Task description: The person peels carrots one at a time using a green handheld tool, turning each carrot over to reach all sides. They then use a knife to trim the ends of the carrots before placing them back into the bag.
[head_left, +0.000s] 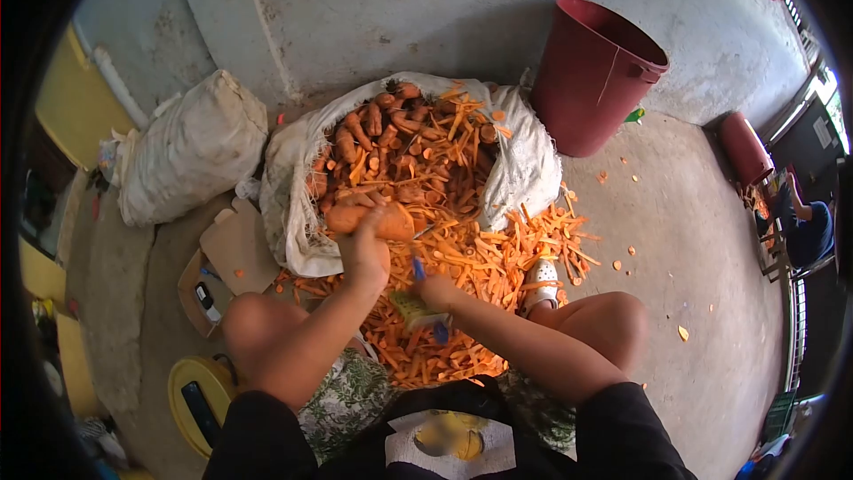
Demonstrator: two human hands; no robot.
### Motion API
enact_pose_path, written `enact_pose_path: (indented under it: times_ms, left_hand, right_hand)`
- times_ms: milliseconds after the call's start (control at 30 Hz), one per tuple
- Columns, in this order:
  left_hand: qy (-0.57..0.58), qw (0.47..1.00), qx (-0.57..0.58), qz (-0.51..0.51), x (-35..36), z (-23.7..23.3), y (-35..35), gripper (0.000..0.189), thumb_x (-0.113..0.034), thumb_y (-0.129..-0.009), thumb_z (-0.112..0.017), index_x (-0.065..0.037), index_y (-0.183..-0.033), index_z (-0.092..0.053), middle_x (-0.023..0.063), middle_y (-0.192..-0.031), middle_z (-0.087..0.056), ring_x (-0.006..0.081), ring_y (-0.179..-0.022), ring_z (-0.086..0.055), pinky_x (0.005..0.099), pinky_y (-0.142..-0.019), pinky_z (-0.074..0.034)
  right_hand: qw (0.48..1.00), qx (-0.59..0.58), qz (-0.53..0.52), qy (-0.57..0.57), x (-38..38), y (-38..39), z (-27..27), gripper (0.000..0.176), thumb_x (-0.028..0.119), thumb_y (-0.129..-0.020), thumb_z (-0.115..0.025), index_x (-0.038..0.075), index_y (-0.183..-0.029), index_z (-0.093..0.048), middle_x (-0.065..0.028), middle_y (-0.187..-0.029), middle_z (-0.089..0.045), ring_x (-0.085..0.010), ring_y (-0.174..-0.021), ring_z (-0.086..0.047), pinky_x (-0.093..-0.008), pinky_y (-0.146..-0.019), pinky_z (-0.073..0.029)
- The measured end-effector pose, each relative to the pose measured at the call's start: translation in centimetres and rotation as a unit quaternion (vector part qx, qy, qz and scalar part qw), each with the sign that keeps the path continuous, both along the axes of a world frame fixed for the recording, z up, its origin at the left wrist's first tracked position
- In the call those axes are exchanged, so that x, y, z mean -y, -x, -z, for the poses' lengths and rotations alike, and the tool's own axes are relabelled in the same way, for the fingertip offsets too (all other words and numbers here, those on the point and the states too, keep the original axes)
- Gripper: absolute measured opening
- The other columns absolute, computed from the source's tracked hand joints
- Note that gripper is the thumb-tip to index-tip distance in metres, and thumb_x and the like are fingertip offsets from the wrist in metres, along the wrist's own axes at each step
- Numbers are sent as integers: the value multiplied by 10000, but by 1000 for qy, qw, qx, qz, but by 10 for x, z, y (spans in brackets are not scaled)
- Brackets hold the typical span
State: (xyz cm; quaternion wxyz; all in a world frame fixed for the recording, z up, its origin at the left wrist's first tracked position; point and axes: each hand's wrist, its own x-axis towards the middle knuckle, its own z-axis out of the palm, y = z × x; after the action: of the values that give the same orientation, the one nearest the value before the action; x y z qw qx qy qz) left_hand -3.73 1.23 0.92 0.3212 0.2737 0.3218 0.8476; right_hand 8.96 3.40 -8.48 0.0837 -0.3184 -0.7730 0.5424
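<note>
Carrot near the frame's centre lies almost level, one end pointing right, gripped by the curled left hand. Lower, the right hand closes round a blurred blue-handled tool. An open sack edges the upper centre; scrap-dotted floor spreads wide at right.

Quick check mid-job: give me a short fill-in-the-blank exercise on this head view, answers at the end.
1. The left hand holds a large orange ____.
2. The right hand grips a tool whose handle is ____.
3. In the picture, the red bin stands to the ____ (left or right) of the open sack.
4. A dark phone lies on a round lid coloured ____.

Missing words: carrot; blue; right; yellow.
</note>
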Motion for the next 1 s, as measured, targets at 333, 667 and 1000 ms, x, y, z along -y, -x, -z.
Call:
enact_pose_path:
  times_ms: [333,667,1000]
  left_hand:
    - [176,933,265,170,14,-22,15,230,-264,-868,-441,-59,-969,-413,94,-918,-477,211,-877,-494,402,-844,-421]
    - [373,789,245,423,19,19,-19,347,-320,-892,-364,-28,-1040,-478,135,-898,-571,221,-761,-593,335,-624,-517]
    - [381,779,230,441,20,19,-32,280,-275,-872,-375,-42,-930,-520,80,-805,-569,204,-696,-575,394,-542,-494]
  right_hand:
    - [936,140,221,236,-48,-10,-17,266,188,-832,-517,-16,-997,-562,-90,-712,-576,-142,-493,-494,-288,-462,-409]
    - [825,-262,437,245,-80,-27,-85,168,185,-843,-487,22,-810,-508,-6,-566,-458,-102,-453,-422,-253,-408,-337]
    - [928,-131,348,34,-37,-11,-103,223,222,-849,-526,38,-730,-483,10,-568,-444,-73,-460,-402,-241,-420,-331]
